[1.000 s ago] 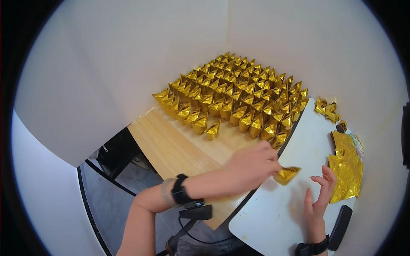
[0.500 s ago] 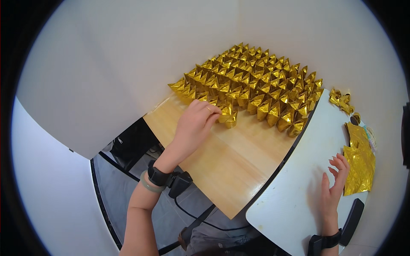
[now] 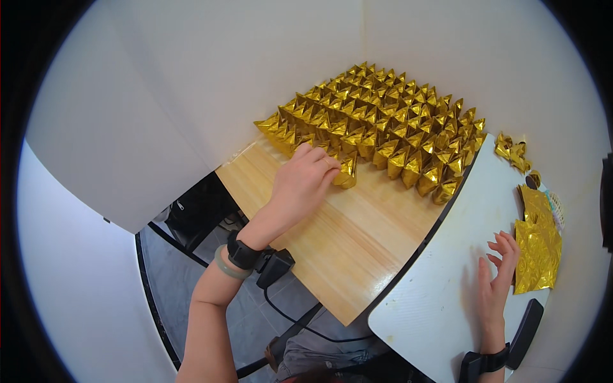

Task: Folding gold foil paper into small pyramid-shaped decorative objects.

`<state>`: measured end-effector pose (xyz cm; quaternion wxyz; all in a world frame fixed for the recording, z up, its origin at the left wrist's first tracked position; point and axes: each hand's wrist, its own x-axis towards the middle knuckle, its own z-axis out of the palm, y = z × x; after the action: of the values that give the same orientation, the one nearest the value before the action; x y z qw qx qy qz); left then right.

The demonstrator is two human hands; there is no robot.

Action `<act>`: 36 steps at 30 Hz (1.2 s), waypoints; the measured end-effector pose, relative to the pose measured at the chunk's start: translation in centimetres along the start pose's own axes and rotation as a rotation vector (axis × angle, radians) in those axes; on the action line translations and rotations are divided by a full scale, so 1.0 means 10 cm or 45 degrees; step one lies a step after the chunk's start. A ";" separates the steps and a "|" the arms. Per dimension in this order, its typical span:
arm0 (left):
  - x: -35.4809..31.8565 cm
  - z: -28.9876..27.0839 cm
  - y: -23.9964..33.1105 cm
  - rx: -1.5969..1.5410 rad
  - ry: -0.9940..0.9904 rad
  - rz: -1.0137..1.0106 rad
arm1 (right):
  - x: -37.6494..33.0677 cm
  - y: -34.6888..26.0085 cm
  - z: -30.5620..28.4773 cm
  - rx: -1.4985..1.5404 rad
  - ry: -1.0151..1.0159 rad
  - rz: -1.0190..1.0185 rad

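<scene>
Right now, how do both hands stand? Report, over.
Left hand at the folded gold pieces, fingertips at a front one, grip hidden. Right hand empty, loosely curled, beside gold foil sheets. Left hand blocks view of some pieces.

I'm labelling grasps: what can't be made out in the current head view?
Head view:
- Left hand: hides its contact, if any, with the nearest piece.
- Back pieces: bases hidden by front pieces.
- Foil: top layer hides any beneath.
- Left arm: cut off by the lower edge.
</scene>
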<state>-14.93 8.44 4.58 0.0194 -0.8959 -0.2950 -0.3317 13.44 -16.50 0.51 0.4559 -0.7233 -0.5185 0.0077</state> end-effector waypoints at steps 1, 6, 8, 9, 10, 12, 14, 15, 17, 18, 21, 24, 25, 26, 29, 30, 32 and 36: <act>0.00 -0.01 0.01 0.003 -0.014 -0.009 | 0.00 0.00 0.00 0.003 -0.006 -0.002; -0.01 -0.01 0.01 -0.048 -0.034 -0.048 | 0.00 -0.01 -0.01 0.002 -0.023 -0.007; 0.00 -0.02 0.00 -0.084 0.008 -0.026 | 0.00 -0.02 -0.01 0.001 -0.024 -0.011; 0.01 -0.03 0.00 -0.085 0.006 -0.026 | 0.00 -0.02 -0.01 -0.011 -0.034 -0.018; 0.02 -0.04 0.01 -0.093 -0.003 -0.039 | 0.00 -0.02 -0.02 -0.022 -0.044 -0.025; 0.03 -0.03 0.00 -0.103 -0.012 -0.051 | 0.00 -0.01 -0.02 -0.028 -0.047 -0.016; 0.02 -0.01 -0.04 -0.091 -0.027 -0.045 | 0.00 -0.01 -0.02 -0.032 -0.050 -0.007; 0.02 0.00 -0.05 -0.091 -0.028 -0.045 | 0.00 -0.01 -0.02 -0.045 -0.053 -0.008; 0.01 0.00 -0.07 -0.090 -0.028 -0.065 | 0.00 -0.02 -0.02 -0.055 -0.056 -0.009; 0.00 -0.02 -0.08 -0.087 -0.028 -0.065 | 0.00 -0.02 -0.02 -0.048 -0.057 -0.004; 0.02 -0.03 -0.08 -0.120 -0.027 -0.078 | 0.00 -0.01 -0.01 -0.053 -0.054 -0.001; 0.08 -0.07 -0.06 -0.085 -0.022 -0.105 | 0.00 -0.03 -0.01 -0.052 -0.056 0.002; 0.09 -0.07 -0.07 -0.109 -0.012 -0.088 | 0.00 -0.03 -0.01 -0.043 -0.058 0.008; 0.11 -0.07 -0.07 -0.130 0.000 -0.071 | 0.00 -0.03 -0.01 -0.041 -0.059 0.007; 0.13 -0.04 -0.10 -0.139 -0.008 -0.056 | 0.00 -0.02 -0.01 -0.048 -0.053 0.009; 0.13 -0.04 -0.11 -0.138 -0.009 -0.056 | 0.00 -0.02 -0.01 -0.053 -0.054 0.003; 0.12 -0.04 -0.12 -0.099 -0.092 -0.088 | 0.00 -0.03 -0.01 -0.058 -0.056 -0.001; 0.08 -0.01 -0.15 -0.099 -0.099 -0.053 | 0.01 -0.05 -0.02 -0.073 -0.066 -0.023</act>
<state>-15.33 10.03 4.93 -0.0339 -0.9019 -0.3009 -0.3081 13.19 -16.48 1.01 0.4215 -0.7309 -0.5367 0.0078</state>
